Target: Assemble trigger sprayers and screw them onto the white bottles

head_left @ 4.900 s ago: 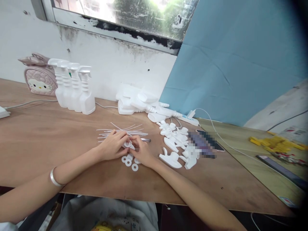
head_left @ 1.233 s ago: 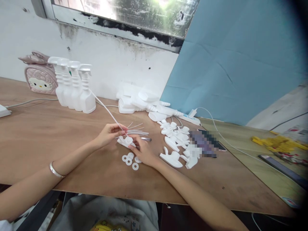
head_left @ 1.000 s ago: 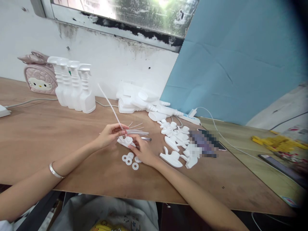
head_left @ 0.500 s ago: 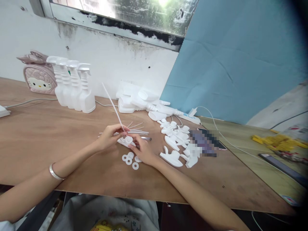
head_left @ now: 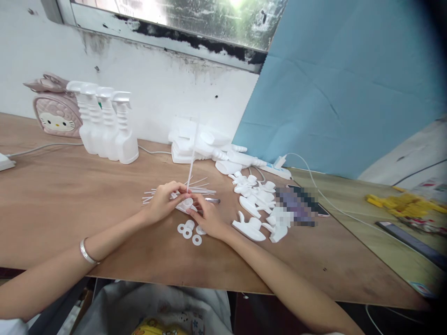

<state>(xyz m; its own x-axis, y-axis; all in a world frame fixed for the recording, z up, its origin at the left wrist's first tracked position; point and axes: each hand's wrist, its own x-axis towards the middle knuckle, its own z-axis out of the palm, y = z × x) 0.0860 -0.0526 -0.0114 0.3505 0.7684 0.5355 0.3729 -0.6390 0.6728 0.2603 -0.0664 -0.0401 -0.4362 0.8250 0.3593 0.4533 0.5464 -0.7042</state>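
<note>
My left hand (head_left: 167, 200) pinches a thin white plastic tube (head_left: 192, 158) near its lower end. The tube stands nearly upright, its bottom at the round collar of a white spray-bottle trigger head (head_left: 185, 205). My right hand (head_left: 206, 215) grips that head from the right, with thumb and fingers around the collar. Whether the tube end is inside the collar is hidden by the fingers. Several flat white ring washers (head_left: 197, 240) lie on the table just in front of the hands. Behind the hands, more white tubes (head_left: 202, 191) are spread out beside a small metallic tool (head_left: 212, 200).
More trigger heads (head_left: 249, 229) are piled right of my hands, near phones (head_left: 296, 207). White spray bottles (head_left: 127, 144) stand at the back left beside a pink bag (head_left: 57, 114); other bottles (head_left: 183, 151) lie by the wall. A power strip (head_left: 279, 172) and cable run behind.
My left hand has moved slightly right, and the tube has swung from leaning left to nearly upright over the trigger head. The right hand has barely moved.
</note>
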